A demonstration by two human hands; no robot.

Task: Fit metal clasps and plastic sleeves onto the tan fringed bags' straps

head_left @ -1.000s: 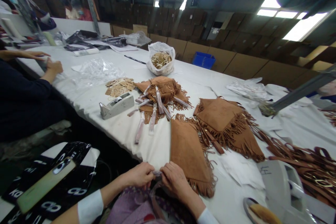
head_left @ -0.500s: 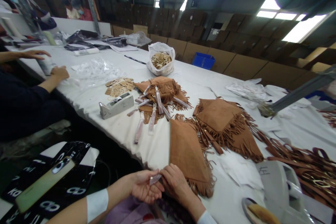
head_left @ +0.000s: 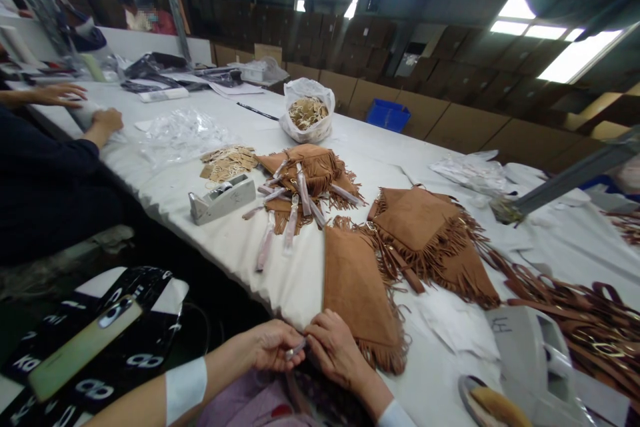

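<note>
Low at the table's front edge, my left hand (head_left: 277, 345) is curled, its fingers pinching the end of a small strap wrapped in clear plastic (head_left: 297, 348). My right hand (head_left: 336, 350) lies close against it, fingers bent and closed at the other side of the wrapped strap; its fingertips are partly hidden. Beside my right hand is a brown fringed suede bag (head_left: 353, 280) on the white table (head_left: 295, 280). Beyond it sit another brown fringed bag (head_left: 417, 220) and a pile of fringed bags (head_left: 310, 167) with several plastic-wrapped straps (head_left: 291, 223) hanging out.
A grey tape dispenser (head_left: 223, 199) stands left of the pile, near loose tan tags (head_left: 227, 163) and a plastic bag of tags (head_left: 307, 113). At right are a larger dispenser (head_left: 530, 353) and brown straps (head_left: 565, 310). A co-worker's hand (head_left: 107, 121) works at far left.
My left hand, palm up with fingers loosely spread before, has curled in around the plastic-wrapped strap. My right hand has barely moved. The co-worker's hands have shifted slightly left.
</note>
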